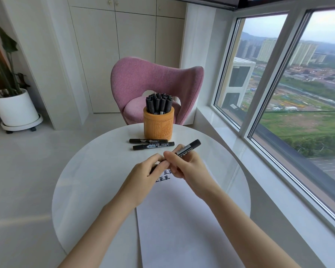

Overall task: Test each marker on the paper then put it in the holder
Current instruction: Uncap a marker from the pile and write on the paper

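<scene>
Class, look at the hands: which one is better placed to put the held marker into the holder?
Probably right: the right hand grips the marker round its barrel, while the left hand only pinches its near end. The holder stands just beyond both hands.

The left hand (141, 178) hides part of the writing (165, 175).

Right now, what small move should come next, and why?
Probably the left hand uncaps the marker: it pinches the near end, the right hand grips the barrel above the paper, and no tip shows. Recapping cannot be ruled out.
</scene>
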### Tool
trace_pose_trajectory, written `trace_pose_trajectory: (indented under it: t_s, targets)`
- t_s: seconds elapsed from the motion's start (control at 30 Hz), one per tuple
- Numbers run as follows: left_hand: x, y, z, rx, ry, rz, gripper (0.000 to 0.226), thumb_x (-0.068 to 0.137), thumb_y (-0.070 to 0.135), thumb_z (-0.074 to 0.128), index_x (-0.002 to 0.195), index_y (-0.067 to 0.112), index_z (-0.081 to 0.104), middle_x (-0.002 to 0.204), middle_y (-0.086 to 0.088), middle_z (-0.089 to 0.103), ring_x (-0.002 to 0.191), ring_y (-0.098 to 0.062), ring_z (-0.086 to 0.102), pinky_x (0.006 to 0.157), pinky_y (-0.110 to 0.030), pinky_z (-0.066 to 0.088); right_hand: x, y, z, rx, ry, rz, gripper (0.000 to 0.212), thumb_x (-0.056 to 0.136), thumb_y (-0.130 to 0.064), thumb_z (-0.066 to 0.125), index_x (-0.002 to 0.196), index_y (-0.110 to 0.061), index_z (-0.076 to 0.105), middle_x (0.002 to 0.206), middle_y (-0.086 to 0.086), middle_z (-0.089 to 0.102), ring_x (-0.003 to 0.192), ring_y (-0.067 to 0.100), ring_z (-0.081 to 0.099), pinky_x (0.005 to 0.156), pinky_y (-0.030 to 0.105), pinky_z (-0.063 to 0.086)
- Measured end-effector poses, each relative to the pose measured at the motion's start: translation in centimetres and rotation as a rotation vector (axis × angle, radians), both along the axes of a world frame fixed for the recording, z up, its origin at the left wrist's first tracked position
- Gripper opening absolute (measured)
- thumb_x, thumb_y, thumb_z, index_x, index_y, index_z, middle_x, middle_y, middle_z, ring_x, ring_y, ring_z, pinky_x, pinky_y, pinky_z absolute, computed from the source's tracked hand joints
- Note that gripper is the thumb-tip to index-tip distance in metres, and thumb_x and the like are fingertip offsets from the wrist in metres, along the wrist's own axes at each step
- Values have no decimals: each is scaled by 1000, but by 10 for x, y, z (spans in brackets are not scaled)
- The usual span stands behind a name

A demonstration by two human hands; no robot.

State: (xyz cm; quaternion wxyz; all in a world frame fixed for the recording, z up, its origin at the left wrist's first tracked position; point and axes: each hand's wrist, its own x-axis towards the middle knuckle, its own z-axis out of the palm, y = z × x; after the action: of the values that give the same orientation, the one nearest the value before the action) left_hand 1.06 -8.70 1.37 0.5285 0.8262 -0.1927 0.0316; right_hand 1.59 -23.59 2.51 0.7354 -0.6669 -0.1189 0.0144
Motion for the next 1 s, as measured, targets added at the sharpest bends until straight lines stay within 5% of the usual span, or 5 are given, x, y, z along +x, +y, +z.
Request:
trace_pose_trajectory:
  t_s: [0.13, 0.3, 0.4, 0.57, 1.0]
  targets:
    - [-6, 5, -3, -44, 12, 19, 28, 86, 57, 44, 93, 32, 55, 60, 5, 47, 60, -13, 40, 62, -32, 35, 1, 0, -1, 61, 22, -137, 31, 91, -5, 57, 63, -7, 45, 53, 7, 35, 46, 17, 28, 44, 24, 22]
    - [-15, 21, -14, -200, 98, 27, 16, 97, 24, 39, 107, 32, 48, 69, 9, 53, 63, -9, 41, 66, -18, 37, 6, -18, -2, 46, 54, -327, 8, 90, -10, 61, 83, -7, 62, 51, 5, 55, 49, 24, 61, 41, 24, 28]
    - [-24, 23, -18, -162, 95, -19, 14, 91, 25, 57, 104, 27, 52, 82, 14, 69, 69, -13, 53, 68, -21, 44, 7, -18, -7, -6, 118, -333, 8, 88, -13, 66, 86, -6, 65, 60, 8, 67, 60, 23, 69, 40, 22, 28]
    - [-33, 23, -23, -103, 171, -47, 16, 79, 20, 75, 89, 27, 65, 91, 4, 74, 83, -20, 67, 84, -47, 49, 10, -10, -19, -188, 160, -448, 46, 78, -34, 76, 54, -17, 40, 45, 4, 45, 41, 14, 39, 42, 21, 26]
    - [-36, 24, -28, -30, 184, -44, 16, 78, 19, 74, 87, 30, 67, 89, 10, 74, 89, -4, 66, 83, -24, 46, 12, -4, -33, -345, 26, -587, 23, 77, -8, 61, 63, -7, 42, 55, -1, 34, 48, 8, 26, 43, 18, 23]
